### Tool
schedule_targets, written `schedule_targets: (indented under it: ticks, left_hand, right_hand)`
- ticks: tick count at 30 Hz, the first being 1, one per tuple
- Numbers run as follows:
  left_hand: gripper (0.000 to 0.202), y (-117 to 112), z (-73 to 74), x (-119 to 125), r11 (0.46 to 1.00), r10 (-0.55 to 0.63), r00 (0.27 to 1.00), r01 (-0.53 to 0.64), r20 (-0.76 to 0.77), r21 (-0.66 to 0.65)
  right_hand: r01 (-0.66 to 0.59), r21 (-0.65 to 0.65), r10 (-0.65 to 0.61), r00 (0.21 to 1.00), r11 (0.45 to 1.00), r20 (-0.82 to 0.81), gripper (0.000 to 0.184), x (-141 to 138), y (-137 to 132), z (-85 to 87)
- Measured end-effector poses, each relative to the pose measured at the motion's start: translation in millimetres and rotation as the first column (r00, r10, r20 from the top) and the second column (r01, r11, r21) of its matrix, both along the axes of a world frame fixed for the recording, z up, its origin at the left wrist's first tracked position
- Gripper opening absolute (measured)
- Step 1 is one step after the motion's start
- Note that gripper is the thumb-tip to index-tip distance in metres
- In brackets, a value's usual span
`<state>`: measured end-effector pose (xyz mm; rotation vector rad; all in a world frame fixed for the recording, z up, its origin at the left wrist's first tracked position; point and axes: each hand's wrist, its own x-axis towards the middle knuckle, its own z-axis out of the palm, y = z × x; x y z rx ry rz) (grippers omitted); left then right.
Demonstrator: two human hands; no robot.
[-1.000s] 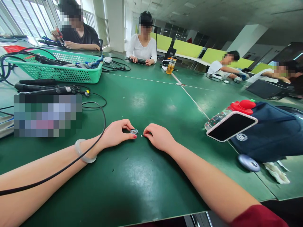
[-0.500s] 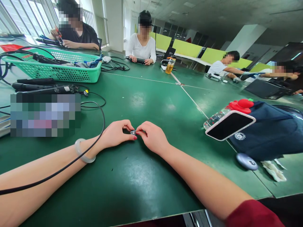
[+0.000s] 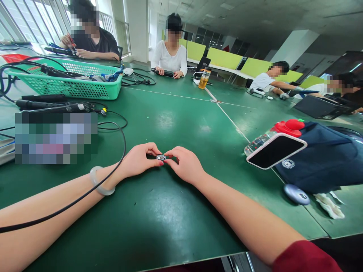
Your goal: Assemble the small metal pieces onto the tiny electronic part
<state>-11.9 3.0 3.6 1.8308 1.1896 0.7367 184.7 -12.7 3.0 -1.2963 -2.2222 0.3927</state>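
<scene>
A tiny dark electronic part (image 3: pixel 160 157) lies low on the green table mat (image 3: pixel 170 211), pinched from both sides. My left hand (image 3: pixel 138 160) grips its left end between thumb and forefinger; a pale bangle (image 3: pixel 100 181) sits on that wrist. My right hand (image 3: pixel 185 164) is closed against the part's right end, fingertips pressed to it; the small pin it held a second ago is hidden. A black cable (image 3: pixel 85 192) crosses over my left forearm.
A green basket (image 3: pixel 68 83) with tools and cables stands at the back left. At the right lie a phone (image 3: pixel 276 150) on a water bottle, a navy bag (image 3: pixel 326 158) and a small mouse (image 3: pixel 296 194). Other people sit around the far side of the table.
My right hand has slid left from a few centimetres away and now touches the small part that my left hand keeps pinching. The left hand has stayed in place.
</scene>
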Motion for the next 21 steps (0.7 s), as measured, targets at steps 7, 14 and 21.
schedule_targets:
  ticks: [7,14,21]
  left_hand:
    - [0.033,0.9,3.8,2.9,0.973,-0.035,0.976,0.082,0.214,-0.216]
    - [0.035,0.1,3.0,6.6,0.957,-0.026,0.972,0.092,0.234,-0.274]
    - [0.033,20.7,-7.3,-19.6,0.955,0.226,0.944,-0.166,-0.242,0.245]
  right_hand:
    - [0.026,0.07,-0.03,0.998,0.997,0.051,0.023,-7.1,0.1,-2.3]
    - [0.006,0.122,-0.026,0.986,0.993,0.166,0.029,-12.1,2.6,-6.8]
    - [0.095,0.097,-0.101,0.993,0.991,0.062,0.032,1.1,15.1,-9.0]
